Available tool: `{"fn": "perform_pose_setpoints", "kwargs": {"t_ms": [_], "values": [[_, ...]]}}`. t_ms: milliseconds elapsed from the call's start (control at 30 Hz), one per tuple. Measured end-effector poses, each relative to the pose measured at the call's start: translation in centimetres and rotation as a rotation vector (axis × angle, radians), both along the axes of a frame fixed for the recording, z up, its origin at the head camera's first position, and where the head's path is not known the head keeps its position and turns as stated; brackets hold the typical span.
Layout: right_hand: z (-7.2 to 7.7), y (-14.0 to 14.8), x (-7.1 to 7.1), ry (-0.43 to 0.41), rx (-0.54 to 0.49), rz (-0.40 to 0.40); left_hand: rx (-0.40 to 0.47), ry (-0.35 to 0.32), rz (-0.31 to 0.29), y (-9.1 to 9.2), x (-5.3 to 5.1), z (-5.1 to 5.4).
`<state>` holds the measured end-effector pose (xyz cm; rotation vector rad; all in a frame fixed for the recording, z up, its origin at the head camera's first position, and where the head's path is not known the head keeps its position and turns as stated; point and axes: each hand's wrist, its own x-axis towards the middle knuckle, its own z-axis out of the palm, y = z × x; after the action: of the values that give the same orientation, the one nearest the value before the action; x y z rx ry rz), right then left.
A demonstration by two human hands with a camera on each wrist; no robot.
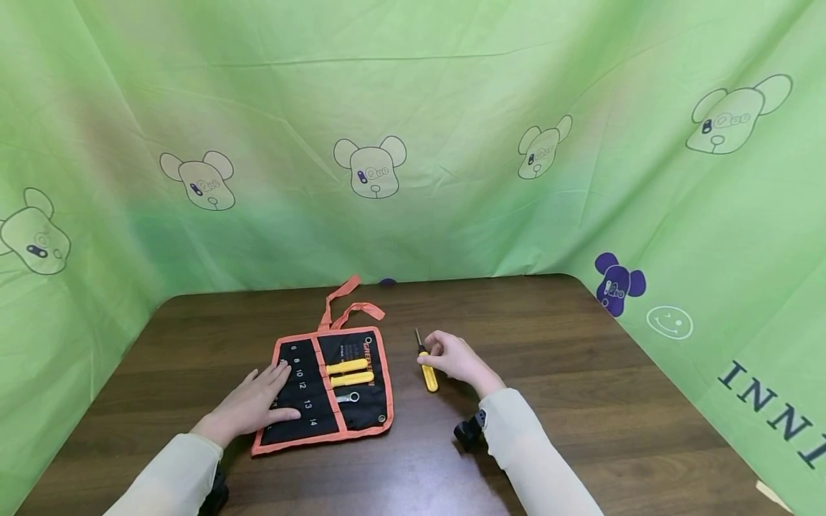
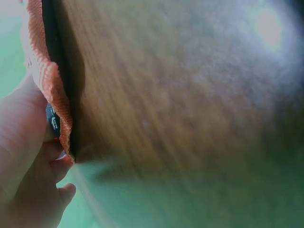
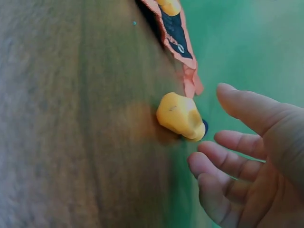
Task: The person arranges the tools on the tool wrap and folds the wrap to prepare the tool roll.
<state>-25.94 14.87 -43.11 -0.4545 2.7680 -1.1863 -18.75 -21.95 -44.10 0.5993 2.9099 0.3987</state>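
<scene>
A black tool pouch (image 1: 363, 416) with orange trim lies unrolled on the table. My left hand (image 1: 248, 405) rests spread on its numbered left part; in the left wrist view the thumb (image 2: 21, 128) is beside the orange edge. Two yellow handles (image 1: 348, 378) and a ring-ended wrench (image 1: 350, 398) stick out of its pockets. To the right, a screwdriver (image 1: 429, 375) with a yellow handle and dark shaft lies on the table. Around it hovers my right hand (image 1: 458, 358); the right wrist view shows thumb and fingers apart, with the handle (image 3: 175, 114) not gripped.
Orange tie straps (image 1: 335, 294) trail from the pouch's far edge. The brown wooden table (image 1: 548, 337) reaches back to a green curtain (image 1: 452, 236) printed with bear heads, which hangs behind it and on both sides.
</scene>
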Motion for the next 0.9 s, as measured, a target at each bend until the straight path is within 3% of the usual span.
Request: {"fn": "perform_pose_setpoints", "kwargs": {"t_ms": [333, 900], "values": [[-0.39, -0.17, -0.04, -0.088, 0.068, 0.003, -0.001, 0.023, -0.024, -0.08, 0.09, -0.04], [-0.29, -0.37, -0.01, -0.113, 0.054, -0.027, 0.011, 0.032, -0.027, -0.01, 0.18, 0.05]]}}
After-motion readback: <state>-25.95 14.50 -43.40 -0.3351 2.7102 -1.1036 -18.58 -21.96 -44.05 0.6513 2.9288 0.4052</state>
